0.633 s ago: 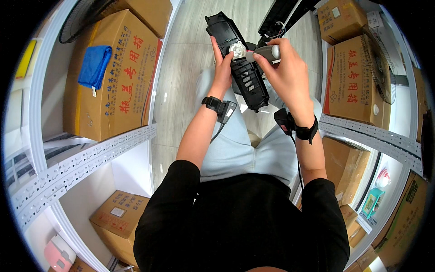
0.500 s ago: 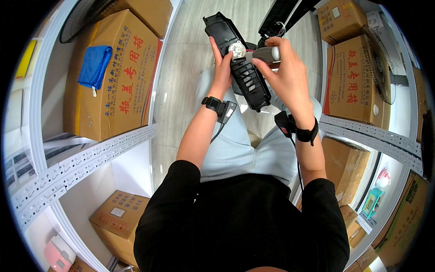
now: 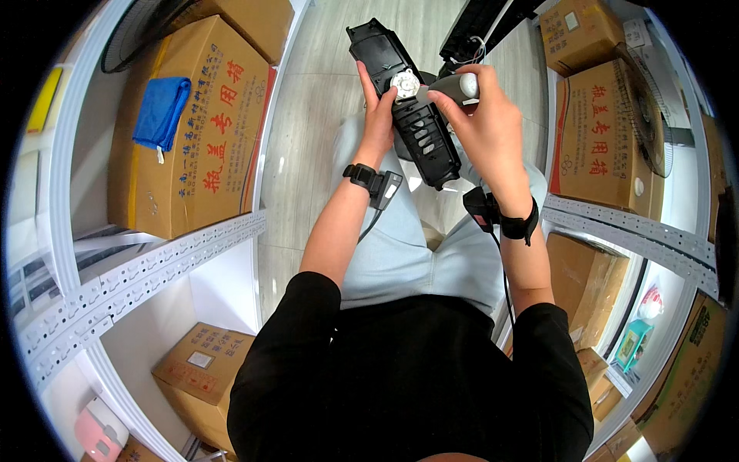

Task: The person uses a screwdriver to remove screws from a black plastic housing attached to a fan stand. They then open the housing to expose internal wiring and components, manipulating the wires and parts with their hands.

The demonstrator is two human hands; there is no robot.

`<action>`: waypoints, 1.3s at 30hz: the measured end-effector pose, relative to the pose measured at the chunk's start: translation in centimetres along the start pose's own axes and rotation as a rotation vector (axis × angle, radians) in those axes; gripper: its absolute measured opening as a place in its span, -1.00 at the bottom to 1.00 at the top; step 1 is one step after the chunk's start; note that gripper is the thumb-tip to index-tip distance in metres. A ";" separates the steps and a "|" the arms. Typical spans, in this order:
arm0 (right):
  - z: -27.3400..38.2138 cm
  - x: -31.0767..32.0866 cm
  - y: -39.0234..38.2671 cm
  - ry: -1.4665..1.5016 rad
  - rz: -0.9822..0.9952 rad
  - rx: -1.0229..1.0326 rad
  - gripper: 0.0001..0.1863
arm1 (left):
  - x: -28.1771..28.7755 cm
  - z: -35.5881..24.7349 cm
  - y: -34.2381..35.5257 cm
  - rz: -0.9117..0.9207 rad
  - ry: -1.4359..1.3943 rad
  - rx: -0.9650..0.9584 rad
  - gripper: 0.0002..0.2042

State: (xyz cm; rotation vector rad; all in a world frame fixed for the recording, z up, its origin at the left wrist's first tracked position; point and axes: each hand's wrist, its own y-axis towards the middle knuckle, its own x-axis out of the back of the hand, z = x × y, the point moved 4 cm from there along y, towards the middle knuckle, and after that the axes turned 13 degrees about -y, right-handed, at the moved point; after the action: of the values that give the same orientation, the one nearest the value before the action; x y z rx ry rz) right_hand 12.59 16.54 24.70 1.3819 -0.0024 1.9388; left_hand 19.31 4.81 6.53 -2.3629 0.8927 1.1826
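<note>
Hands raised together over the lap, both closed on a long black plastic housing.

Left hand was extended forward from a straightened wrist, fingers wrapped round the housing's left edge, thumb lying up its face beside a white toothed gear. Right hand was curled about a grey-handled tool, its tip at the gear, wrist bent inward. Housing lay between the hands, its long axis running from upper left, away from the person, to lower right, near the right wrist.
</note>
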 end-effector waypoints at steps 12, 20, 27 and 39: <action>-0.3 3.3 0.3 0.076 -0.334 -0.039 -0.58 | 0.4 -0.7 -0.3 -0.074 -0.107 -0.038 -0.13; -1.1 2.2 0.3 0.200 -0.327 -0.001 -0.59 | 1.1 -0.5 0.0 -0.058 -0.233 -0.064 -0.06; -1.6 0.0 0.1 0.238 -0.223 -0.008 -0.61 | 0.9 0.8 0.5 -0.004 0.088 -0.026 0.00; -3.2 -2.3 0.2 0.217 -0.168 -0.072 -0.61 | 0.5 0.7 0.4 0.012 0.138 -0.023 -0.01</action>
State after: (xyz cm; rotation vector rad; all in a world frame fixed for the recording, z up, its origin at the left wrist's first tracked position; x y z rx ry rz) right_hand 10.25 16.43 21.58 1.0837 0.1414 1.9180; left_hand 18.84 4.67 5.74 -2.4857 0.9425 1.0500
